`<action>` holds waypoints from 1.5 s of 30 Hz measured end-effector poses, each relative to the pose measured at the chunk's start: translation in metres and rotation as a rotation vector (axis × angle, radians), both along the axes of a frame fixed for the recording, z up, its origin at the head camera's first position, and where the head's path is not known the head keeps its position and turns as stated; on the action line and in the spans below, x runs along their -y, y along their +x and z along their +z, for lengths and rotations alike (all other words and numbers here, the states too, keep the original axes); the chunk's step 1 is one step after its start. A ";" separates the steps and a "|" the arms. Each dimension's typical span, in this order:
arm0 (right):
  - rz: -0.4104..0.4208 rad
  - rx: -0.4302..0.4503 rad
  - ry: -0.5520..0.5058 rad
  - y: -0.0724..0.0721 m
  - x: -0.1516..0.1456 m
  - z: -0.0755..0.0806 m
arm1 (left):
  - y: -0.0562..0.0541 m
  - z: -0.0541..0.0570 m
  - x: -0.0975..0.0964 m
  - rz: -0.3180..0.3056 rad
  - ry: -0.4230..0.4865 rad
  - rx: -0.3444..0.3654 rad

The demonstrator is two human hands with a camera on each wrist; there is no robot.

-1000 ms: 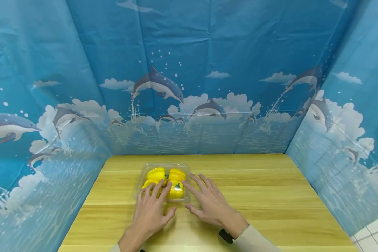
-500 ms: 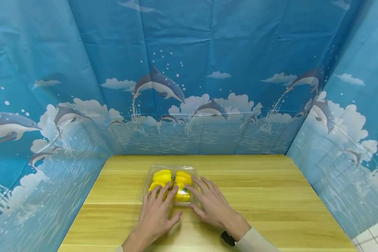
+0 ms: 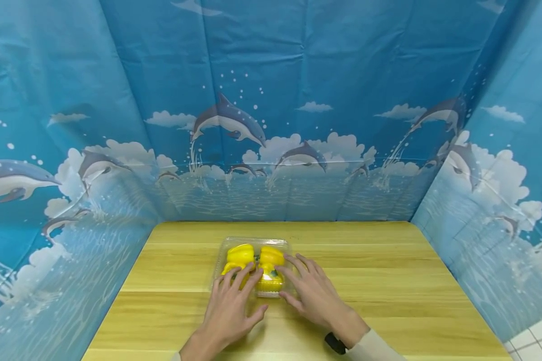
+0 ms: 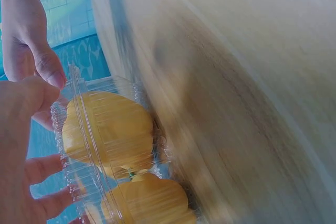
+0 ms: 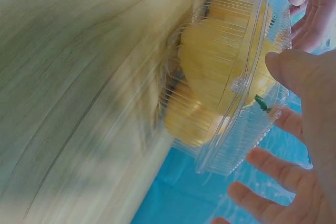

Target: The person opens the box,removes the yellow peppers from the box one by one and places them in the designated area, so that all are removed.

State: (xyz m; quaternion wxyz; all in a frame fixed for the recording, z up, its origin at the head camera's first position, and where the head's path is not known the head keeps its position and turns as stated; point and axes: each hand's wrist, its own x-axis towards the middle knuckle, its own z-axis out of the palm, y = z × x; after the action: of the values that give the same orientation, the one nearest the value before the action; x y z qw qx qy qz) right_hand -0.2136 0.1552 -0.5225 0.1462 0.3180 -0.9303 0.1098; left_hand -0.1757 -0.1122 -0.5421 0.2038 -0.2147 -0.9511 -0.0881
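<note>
A clear plastic clamshell box [image 3: 255, 240] stands on the wooden table with its lid down, and several yellow bell peppers [image 3: 240, 254] show through it. My left hand [image 3: 228, 307] lies over the box's near left part, fingers spread on the lid. At the near right edge my right hand [image 3: 315, 293] touches the lid with loosely bent fingers, its thumb near the front corner. In the left wrist view, two yellow peppers [image 4: 110, 129] show behind the ribbed wall. The right wrist view shows my right thumb [image 5: 286, 69] by the lid's rim and a green stem [image 5: 261, 102] inside.
The yellow wooden table [image 3: 366, 271] reaches back to a blue dolphin-printed curtain [image 3: 280, 195], which also hangs along both sides. White floor tiles [image 3: 535, 338] show at the lower right. A dark band [image 3: 335, 343] is on my right wrist.
The box with its peppers has slid to the right and slightly nearer across the table. Both hands have moved along with it, fingers still spread on the lid.
</note>
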 end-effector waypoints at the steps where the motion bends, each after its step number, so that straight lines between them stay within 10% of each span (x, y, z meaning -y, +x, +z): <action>1: -0.001 -0.009 0.001 0.000 -0.001 0.000 | 0.000 0.000 -0.001 -0.006 0.005 -0.003; 24: -0.074 -0.047 -0.034 0.012 -0.039 0.006 | 0.004 0.001 -0.001 -0.156 0.120 -0.057; 45: -0.117 -0.043 -0.060 0.031 -0.087 0.006 | 0.015 -0.009 -0.008 -0.208 0.335 0.133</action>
State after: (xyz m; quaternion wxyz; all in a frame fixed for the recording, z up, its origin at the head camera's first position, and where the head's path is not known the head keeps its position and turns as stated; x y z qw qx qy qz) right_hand -0.1827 0.2422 -0.5163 0.1815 0.2610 -0.9402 0.1222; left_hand -0.1608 -0.1043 -0.5512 0.1634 -0.2687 -0.9072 -0.2795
